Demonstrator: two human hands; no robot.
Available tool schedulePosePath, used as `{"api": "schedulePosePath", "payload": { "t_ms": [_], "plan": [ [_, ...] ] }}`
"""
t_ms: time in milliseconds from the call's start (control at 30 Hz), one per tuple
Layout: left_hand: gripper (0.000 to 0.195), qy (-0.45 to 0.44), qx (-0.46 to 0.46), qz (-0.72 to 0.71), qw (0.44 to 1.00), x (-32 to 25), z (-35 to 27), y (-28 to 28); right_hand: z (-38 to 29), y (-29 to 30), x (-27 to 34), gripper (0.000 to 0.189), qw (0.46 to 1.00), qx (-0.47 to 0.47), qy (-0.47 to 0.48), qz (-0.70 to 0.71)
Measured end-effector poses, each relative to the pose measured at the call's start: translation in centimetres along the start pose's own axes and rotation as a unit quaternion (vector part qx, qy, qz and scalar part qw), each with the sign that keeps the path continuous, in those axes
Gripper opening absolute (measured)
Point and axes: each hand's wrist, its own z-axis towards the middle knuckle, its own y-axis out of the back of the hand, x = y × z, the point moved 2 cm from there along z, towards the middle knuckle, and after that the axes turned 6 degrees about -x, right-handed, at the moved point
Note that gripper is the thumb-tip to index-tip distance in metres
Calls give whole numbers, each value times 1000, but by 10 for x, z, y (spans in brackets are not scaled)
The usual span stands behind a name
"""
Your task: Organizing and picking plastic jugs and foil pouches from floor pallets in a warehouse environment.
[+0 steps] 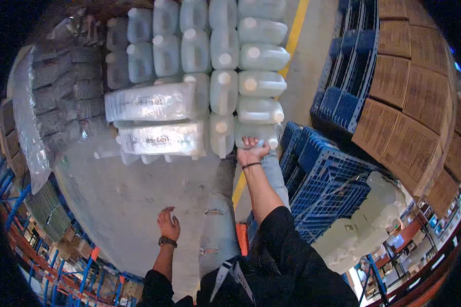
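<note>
Rows of translucent plastic jugs (224,92) with white caps stand packed together in front of me. My right hand (252,150) is at the nearest jug (246,132) of the right-hand column, its fingers curled around the handle area. That jug lies with its cap towards the right. Over the floor hangs my left hand (169,224), fingers apart and holding nothing, with a watch (167,241) on the wrist. Two clear-wrapped plastic packs (150,101) (163,139) bearing print rest on the jugs at the left.
Blue plastic pallets (330,172) stand on edge close to my right. Beyond them are stacked cardboard boxes (392,84) and blue pallets (345,69). A film-wrapped stack (57,88) stands at left. Yellow tape (296,27) marks the floor; blue racking (53,268) is lower left.
</note>
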Motion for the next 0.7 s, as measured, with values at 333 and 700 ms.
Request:
{"api": "schedulePosePath", "payload": {
  "t_ms": [333,700],
  "plan": [
    [35,105,38,-169,979,20,-50,-18,-74,15,55,46,787,35,-47,-615],
    [29,247,35,-242,938,52,-245,1,-207,58,280,37,76,222,138,-962]
  ]
}}
